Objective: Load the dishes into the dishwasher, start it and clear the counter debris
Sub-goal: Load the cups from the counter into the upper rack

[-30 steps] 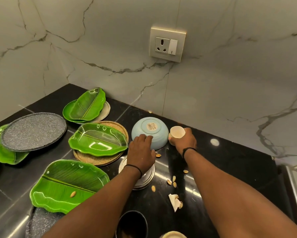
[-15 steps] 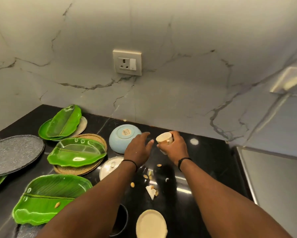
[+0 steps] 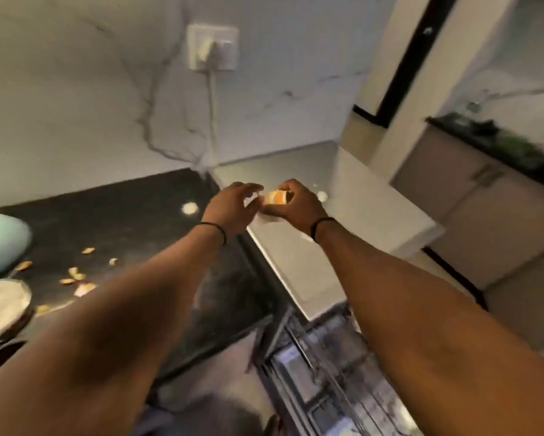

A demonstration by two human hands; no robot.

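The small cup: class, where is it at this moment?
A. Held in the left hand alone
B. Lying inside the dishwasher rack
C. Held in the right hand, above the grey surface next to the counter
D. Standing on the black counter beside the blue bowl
C: the right hand grips the small cup, while the left hand hovers beside it with relaxed fingers.

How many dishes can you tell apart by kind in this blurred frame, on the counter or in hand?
Light blue bowl, on the counter at the left edge: 1
White plate, on the counter below the bowl: 1
Cream cup, held in the right hand: 1
Total: 3
The food scraps on the counter are too blurred to count.
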